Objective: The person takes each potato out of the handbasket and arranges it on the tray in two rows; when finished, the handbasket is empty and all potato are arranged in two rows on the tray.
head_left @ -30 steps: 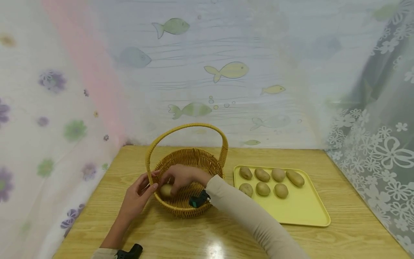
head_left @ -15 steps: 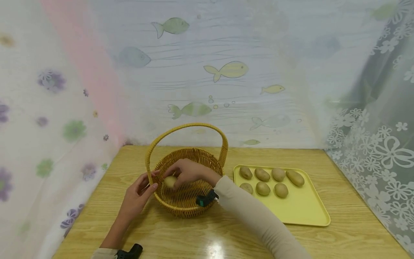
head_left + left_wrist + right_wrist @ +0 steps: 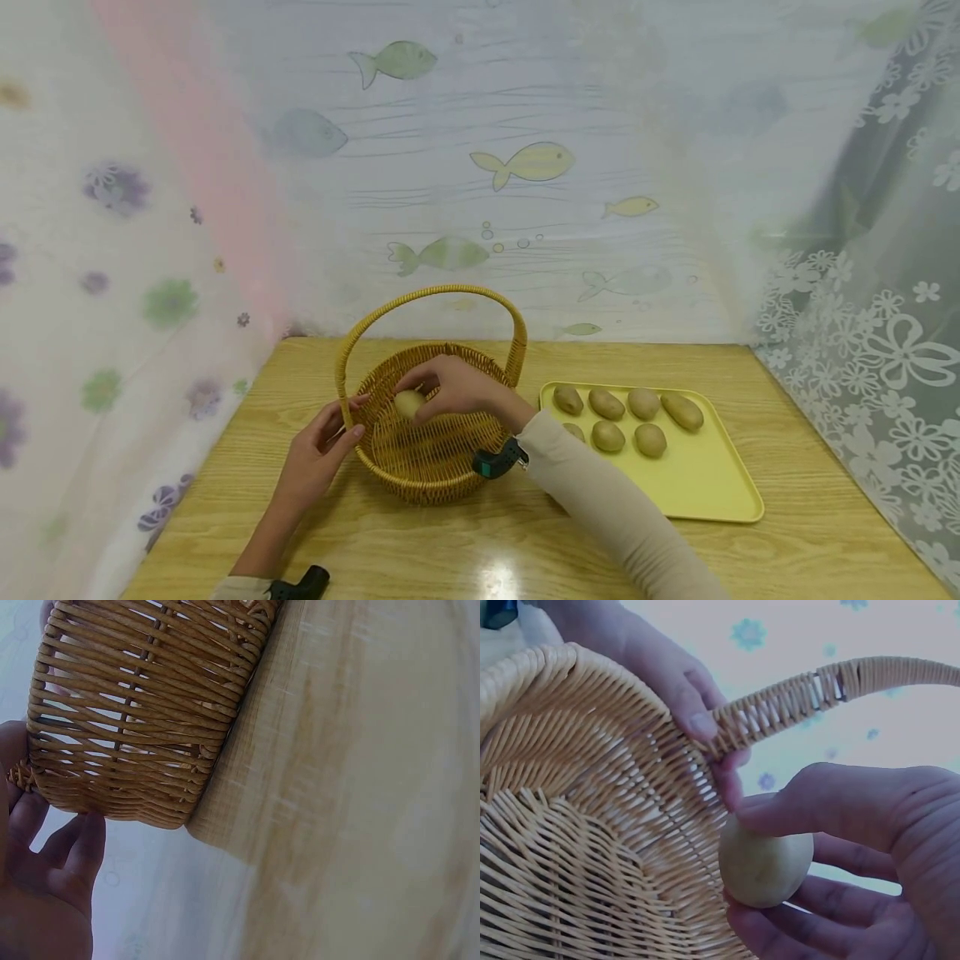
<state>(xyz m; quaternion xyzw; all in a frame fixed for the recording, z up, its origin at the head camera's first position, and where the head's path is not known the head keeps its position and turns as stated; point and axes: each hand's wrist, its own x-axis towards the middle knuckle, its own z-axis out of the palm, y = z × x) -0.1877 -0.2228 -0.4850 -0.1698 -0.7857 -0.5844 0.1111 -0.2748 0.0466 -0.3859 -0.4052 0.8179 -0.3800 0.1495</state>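
Observation:
A wicker basket (image 3: 442, 454) with a tall arched handle stands on the table. At its left side my left hand (image 3: 315, 454) holds the rim by the handle's foot; in the left wrist view the fingers (image 3: 86, 847) reach along the basket's outer wall. Over the inside of the basket, my right hand (image 3: 459, 387) pinches a pale potato (image 3: 765, 870) between thumb and fingers. The right wrist view shows this potato near the left rim, with bare woven floor beneath. No other potato shows inside the basket.
Right of the basket lies a yellow tray (image 3: 701, 492) with several potatoes (image 3: 650, 440) in two rows; the right sleeve partly covers the front-left one. Patterned curtains (image 3: 525, 250) hang behind the table and on both sides.
My right hand has raised the potato from the basket's left inner side and moved it up and to the right. My left hand has stayed at the rim.

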